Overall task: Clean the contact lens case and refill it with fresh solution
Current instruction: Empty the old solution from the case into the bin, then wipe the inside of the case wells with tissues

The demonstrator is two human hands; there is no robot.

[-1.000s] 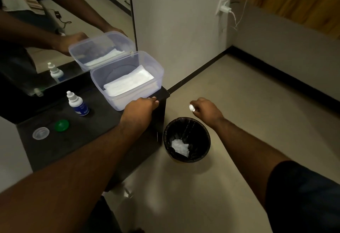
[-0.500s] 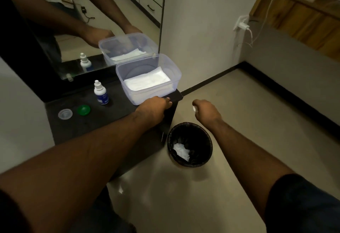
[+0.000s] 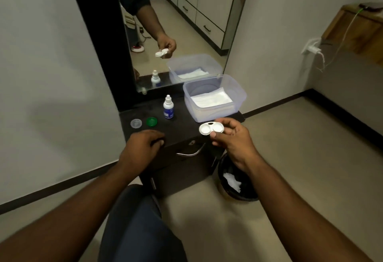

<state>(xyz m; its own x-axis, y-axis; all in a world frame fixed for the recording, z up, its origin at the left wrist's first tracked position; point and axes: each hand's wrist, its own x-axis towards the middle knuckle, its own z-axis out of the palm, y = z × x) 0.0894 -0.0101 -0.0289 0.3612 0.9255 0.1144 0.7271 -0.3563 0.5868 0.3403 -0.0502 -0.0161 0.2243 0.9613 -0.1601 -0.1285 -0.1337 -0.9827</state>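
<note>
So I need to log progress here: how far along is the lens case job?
Done, it seems: both caps lie off on the cabinet top, and a used tissue sits in the bin. In hand: the right hand holds the open case, wells up and apparently dry. Left: refilling from the bottle, which stands untouched, then recapping. The left hand rests on the cabinet edge.

You see a dim, evenly lit room with soft shadows on the pale grey wall (image 3: 51, 96). Your forearms blur near the bottom edge, and straight lines bow outward at the corners.
</note>
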